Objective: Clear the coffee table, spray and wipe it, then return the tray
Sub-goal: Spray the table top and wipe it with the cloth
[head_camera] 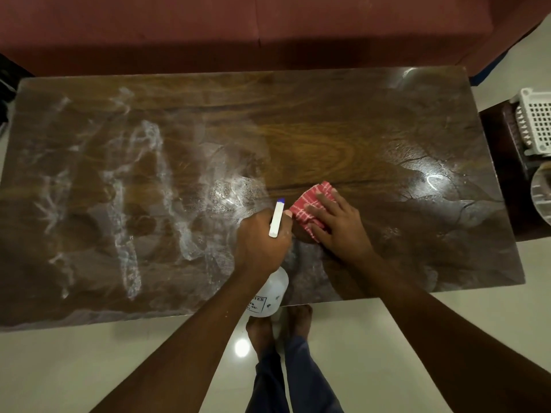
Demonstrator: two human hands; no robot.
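The brown wooden coffee table (328, 120) fills the view, its left half streaked with white spray foam (149, 162). My left hand (259, 236) grips a white spray bottle (272, 293) by its trigger head, nozzle with a blue tip pointing away over the table. My right hand (337, 222) lies flat with spread fingers on a folded red-and-white checked cloth (310, 204), pressing it onto the tabletop just right of the bottle. The table's right half looks wet and shiny.
A maroon sofa (268, 28) runs along the table's far side. At the right, a dark stool (504, 174) carries a white perforated basket (536, 123) and a clear round container (541, 195). My bare feet (280, 326) stand on the pale tiled floor (89, 368).
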